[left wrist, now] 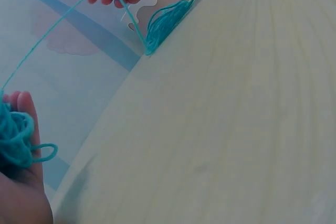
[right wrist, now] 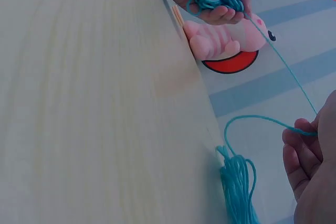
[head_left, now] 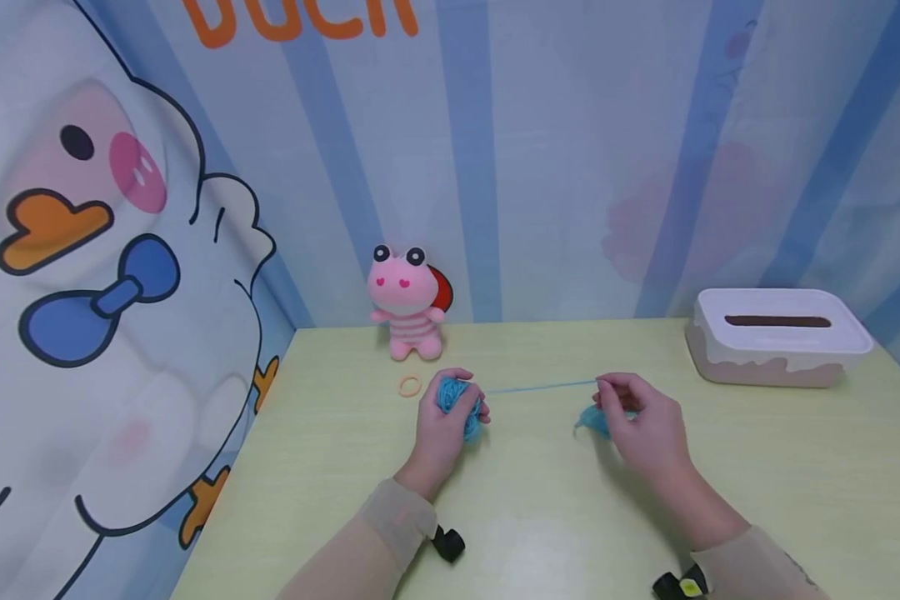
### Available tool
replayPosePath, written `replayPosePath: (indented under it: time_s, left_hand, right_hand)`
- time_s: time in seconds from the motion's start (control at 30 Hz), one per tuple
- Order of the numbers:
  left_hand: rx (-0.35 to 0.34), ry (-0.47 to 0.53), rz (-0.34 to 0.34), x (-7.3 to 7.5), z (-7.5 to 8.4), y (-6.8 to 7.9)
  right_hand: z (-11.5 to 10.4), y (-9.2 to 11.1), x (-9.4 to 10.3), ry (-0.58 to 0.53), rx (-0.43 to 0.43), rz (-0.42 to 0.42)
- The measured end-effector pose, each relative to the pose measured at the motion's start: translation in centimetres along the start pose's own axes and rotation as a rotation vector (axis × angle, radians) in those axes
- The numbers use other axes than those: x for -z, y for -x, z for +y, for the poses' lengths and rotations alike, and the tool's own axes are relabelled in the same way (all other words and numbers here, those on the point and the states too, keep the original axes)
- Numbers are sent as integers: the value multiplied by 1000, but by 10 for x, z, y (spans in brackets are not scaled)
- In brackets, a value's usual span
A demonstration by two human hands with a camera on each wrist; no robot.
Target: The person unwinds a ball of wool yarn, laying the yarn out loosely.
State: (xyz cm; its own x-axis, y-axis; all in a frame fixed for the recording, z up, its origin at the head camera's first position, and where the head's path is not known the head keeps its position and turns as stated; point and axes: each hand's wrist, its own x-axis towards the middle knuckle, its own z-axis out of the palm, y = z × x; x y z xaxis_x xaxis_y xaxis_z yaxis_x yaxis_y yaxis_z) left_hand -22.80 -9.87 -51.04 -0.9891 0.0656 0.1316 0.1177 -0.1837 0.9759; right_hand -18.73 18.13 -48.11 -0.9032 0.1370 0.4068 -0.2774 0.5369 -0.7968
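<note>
A loose ball of blue yarn [head_left: 457,397] sits in my left hand [head_left: 438,433], the fingers and thumb curled round it; a small loop sticks out of it in the left wrist view. From this ball a taut strand [head_left: 543,387] runs across to my right hand [head_left: 648,425], which pinches it between thumb and fingertips. Below the right hand a looped bundle of the same yarn [right wrist: 237,190] lies on the table, partly covered by that hand in the head view. The strand sags from the right fingers down to this bundle.
A pink plush toy [head_left: 405,304] with a red part at its back stands near the table's back edge. An orange ring [head_left: 409,386] lies in front of it. A white and brown tissue box [head_left: 783,337] stands at the back right, before a striped curtain [head_left: 555,167].
</note>
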Motion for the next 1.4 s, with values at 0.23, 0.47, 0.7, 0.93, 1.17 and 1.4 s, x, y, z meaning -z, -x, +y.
replayPosePath:
  time_s: [0.23, 0.47, 0.7, 0.93, 1.17, 1.4]
  left_hand:
    - [-15, -7, 35, -1, 1, 1]
    - [-23, -3, 55, -1, 0, 0]
    - [-55, -21, 97, -1, 0, -1]
    - [-69, -49, 151, 0, 1, -1]
    - [-84, -163, 243, 2, 2, 1]
    - [-70, -126, 207, 1, 2, 0]
  right_hand:
    - [14, -3, 20, 18, -38, 47]
    - [30, -5, 37, 32, -120, 72]
    - [43, -6, 51, 85, -169, 51]
    - [55, -5, 63, 178, -222, 15]
    - [61, -4, 69, 291, -225, -44]
    - [58, -3, 65, 337, -192, -134]
